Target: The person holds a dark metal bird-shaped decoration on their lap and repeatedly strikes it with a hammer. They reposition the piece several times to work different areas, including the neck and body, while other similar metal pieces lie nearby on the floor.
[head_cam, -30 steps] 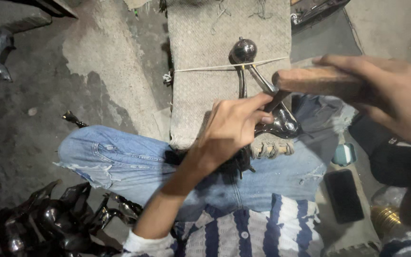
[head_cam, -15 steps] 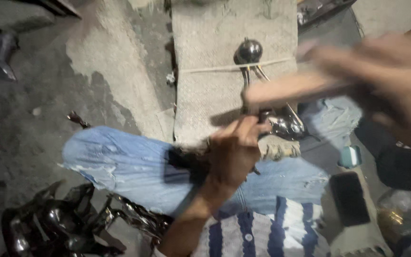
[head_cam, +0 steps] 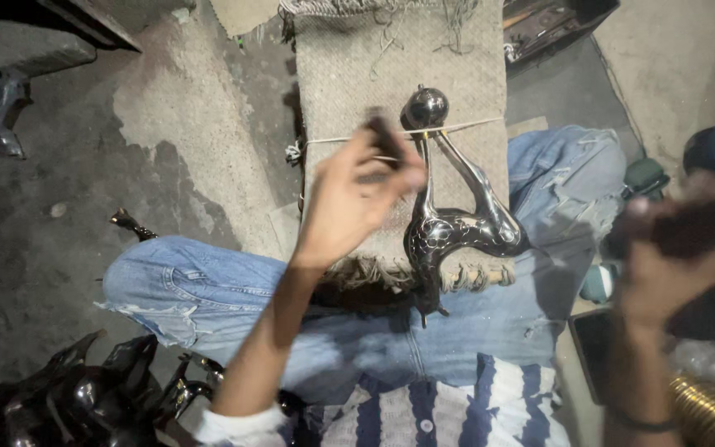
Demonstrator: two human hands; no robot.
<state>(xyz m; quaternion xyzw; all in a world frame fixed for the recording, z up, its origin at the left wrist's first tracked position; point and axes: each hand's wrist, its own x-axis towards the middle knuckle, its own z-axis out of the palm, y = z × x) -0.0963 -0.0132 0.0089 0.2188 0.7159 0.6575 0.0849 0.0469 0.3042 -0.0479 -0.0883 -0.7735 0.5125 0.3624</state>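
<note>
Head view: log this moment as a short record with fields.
Setting: person seated on grey floor, blue jeans
Work surface: woven beige mat over the lap
Workpiece: glossy black animal-shaped figurine with ball top, tied by pale string
Left hand: raised above mat, pinching small dark tool
Right hand: blurred, gripping dark object
Lower left: pile of black figurines

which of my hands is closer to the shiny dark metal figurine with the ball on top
Left. The left hand is raised just beside the shiny dark metal figurine, near its ball end, pinching a small dark object in its fingers. The right hand is off to the side, well apart.
</note>
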